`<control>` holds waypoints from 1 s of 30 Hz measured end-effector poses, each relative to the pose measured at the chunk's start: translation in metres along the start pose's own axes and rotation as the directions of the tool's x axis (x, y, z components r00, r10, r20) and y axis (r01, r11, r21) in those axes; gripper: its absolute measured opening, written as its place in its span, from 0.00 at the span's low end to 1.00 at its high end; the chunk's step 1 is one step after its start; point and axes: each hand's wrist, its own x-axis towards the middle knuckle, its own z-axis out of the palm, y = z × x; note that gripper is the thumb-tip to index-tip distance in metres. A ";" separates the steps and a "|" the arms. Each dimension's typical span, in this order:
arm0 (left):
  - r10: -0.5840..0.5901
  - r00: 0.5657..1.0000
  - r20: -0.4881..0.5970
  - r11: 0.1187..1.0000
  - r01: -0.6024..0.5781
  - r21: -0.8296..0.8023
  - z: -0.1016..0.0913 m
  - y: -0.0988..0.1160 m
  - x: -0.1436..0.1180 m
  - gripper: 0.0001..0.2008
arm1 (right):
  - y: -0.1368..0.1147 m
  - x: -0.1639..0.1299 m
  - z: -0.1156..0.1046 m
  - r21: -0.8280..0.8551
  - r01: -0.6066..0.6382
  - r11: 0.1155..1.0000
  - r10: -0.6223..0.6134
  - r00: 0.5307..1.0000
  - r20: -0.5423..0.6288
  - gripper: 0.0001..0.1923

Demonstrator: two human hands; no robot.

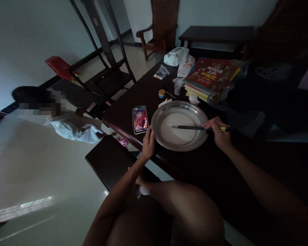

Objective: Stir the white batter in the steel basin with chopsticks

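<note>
A wide metal basin (159,118) with white liquid or batter in it sits on a dark wooden table (200,171). My left hand (148,143) holds the basin's near-left rim. My right hand (218,131) grips a pair of dark chopsticks (192,127) whose tips reach over the white contents. A phone (140,119) with a lit screen lies flat just left of the basin.
Behind the basin are a small jar (161,93), crumpled tissue (165,101), plastic bags (176,55) and a stack of books (210,77). A dark bench (105,160) stands under my arm. A person in white (72,126) sits at the left. Chairs stand beyond.
</note>
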 end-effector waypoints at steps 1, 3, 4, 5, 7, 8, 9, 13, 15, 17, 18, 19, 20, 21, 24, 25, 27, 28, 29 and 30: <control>0.000 1.000 0.001 1.000 0.000 0.000 0.000 0.000 0.000 0.35 | 0.000 0.000 0.000 0.006 -0.001 1.000 0.001 1.000 -0.020 0.26; 0.004 1.000 0.005 1.000 -0.004 0.000 0.000 0.000 0.000 0.34 | 0.001 0.000 -0.001 0.036 -0.001 0.999 0.002 1.000 -0.028 0.27; 0.007 1.000 0.007 1.000 -0.007 0.000 0.000 0.000 0.000 0.34 | 0.002 0.000 -0.001 0.045 0.002 0.999 -0.002 1.000 -0.013 0.27; 0.010 1.000 0.009 1.000 -0.010 0.000 -0.001 0.000 0.000 0.33 | 0.002 -0.001 -0.001 0.044 0.007 0.999 -0.007 1.000 0.010 0.26; 0.010 1.000 0.010 1.000 -0.010 0.001 -0.001 0.000 0.000 0.33 | 0.002 -0.001 -0.001 0.012 0.015 1.000 -0.016 0.999 0.041 0.24; 0.006 1.000 0.009 1.000 -0.006 0.003 -0.001 0.000 0.000 0.33 | 0.002 -0.001 -0.001 -0.006 0.017 1.000 -0.017 0.999 0.036 0.24; 0.001 1.000 0.006 1.000 -0.001 0.005 -0.001 0.000 0.000 0.34 | 0.002 -0.001 -0.002 -0.015 0.015 1.000 -0.015 1.000 0.016 0.24; 0.005 1.000 0.005 1.000 -0.005 0.005 -0.001 -0.001 0.000 0.34 | 0.002 0.000 -0.002 0.045 -0.011 0.999 0.013 0.999 -0.040 0.27; 0.016 1.000 0.006 1.000 -0.016 0.002 -0.001 -0.001 0.000 0.34 | 0.002 -0.001 -0.001 0.044 -0.013 0.999 0.013 1.000 0.002 0.26; 0.019 1.000 0.005 1.000 -0.019 0.000 -0.001 -0.001 0.000 0.33 | 0.002 -0.001 -0.001 0.004 -0.005 1.000 0.004 0.999 0.033 0.25; 0.019 1.000 0.005 1.000 -0.019 0.000 -0.001 -0.001 0.000 0.33 | 0.002 -0.001 -0.001 -0.011 -0.002 1.000 0.002 1.000 0.027 0.24; 0.017 1.000 0.007 1.000 -0.017 -0.001 -0.001 -0.001 0.000 0.33 | 0.002 -0.001 -0.001 -0.013 -0.004 1.000 0.004 1.000 0.010 0.25; 0.016 1.000 0.009 1.000 -0.016 -0.002 -0.001 -0.001 0.000 0.33 | 0.003 -0.001 -0.002 -0.002 -0.007 1.000 0.007 1.000 -0.012 0.25; 0.014 1.000 0.010 1.000 -0.014 -0.004 -0.001 -0.001 0.000 0.33 | 0.003 -0.001 -0.002 0.020 -0.009 1.000 0.010 0.999 -0.032 0.26; 0.004 1.000 0.005 1.000 -0.004 -0.004 -0.001 -0.001 -0.001 0.33 | 0.003 -0.001 -0.001 0.083 -0.011 0.997 0.013 1.000 -0.024 0.26; 0.001 1.000 0.002 1.000 -0.001 -0.003 -0.001 -0.001 -0.001 0.33 | 0.003 -0.001 -0.001 0.080 -0.010 0.997 0.010 1.000 -0.005 0.26; 0.001 1.000 0.001 1.000 -0.001 -0.002 -0.001 -0.001 -0.001 0.33 | 0.002 -0.001 -0.001 0.044 -0.009 0.999 0.008 1.000 0.019 0.25; 0.003 1.000 0.005 1.000 -0.003 -0.001 -0.001 0.000 0.000 0.33 | 0.001 0.000 -0.001 0.027 -0.008 1.000 0.007 1.000 0.016 0.24; 0.005 1.000 0.008 1.000 -0.005 0.000 -0.001 0.000 0.000 0.33 | 0.001 0.000 -0.001 0.019 -0.008 1.000 0.008 1.000 0.001 0.24; 0.007 1.000 0.010 1.000 -0.007 0.001 -0.001 0.001 0.000 0.33 | 0.002 0.000 -0.001 0.026 -0.013 1.000 0.014 1.000 -0.019 0.25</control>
